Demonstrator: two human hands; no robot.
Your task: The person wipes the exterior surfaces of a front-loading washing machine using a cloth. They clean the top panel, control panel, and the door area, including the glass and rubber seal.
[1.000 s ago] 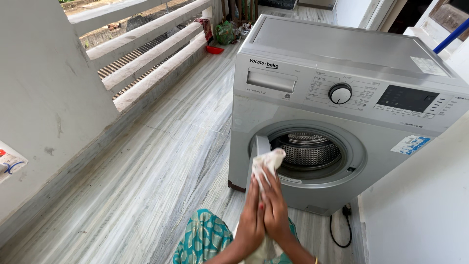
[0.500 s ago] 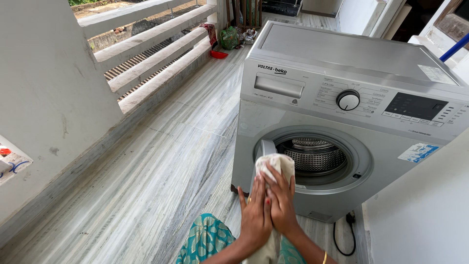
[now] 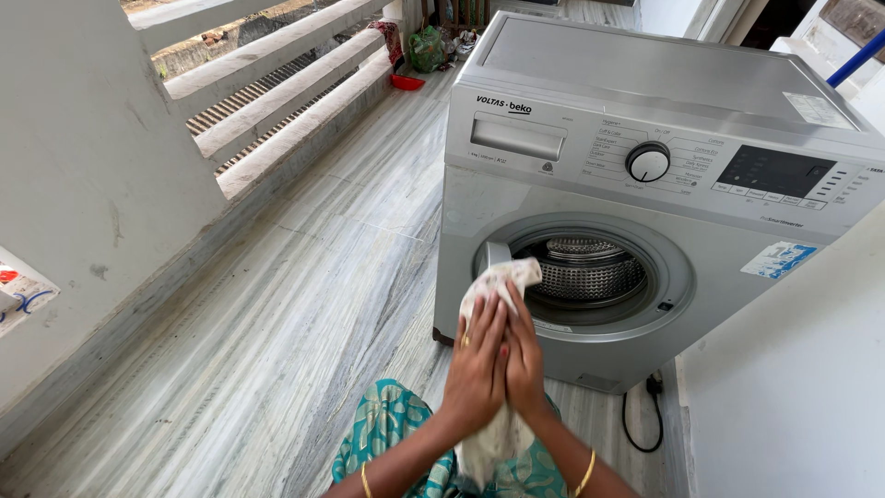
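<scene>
Slightly lower than half a second ago, the crumpled white cloth (image 3: 502,277) is pressed between the left hand (image 3: 475,355) and right hand (image 3: 524,360), palms flat together, its top poking out before the grey front-loading washing machine (image 3: 645,166). Its steel drum (image 3: 590,272) stands open; the cloth is not yet inside. Marble floor (image 3: 304,304) lies around.

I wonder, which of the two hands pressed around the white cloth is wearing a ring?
The left hand: a gold ring shows on one finger, while the right hand shows none. Both press the crumpled white cloth.
</scene>
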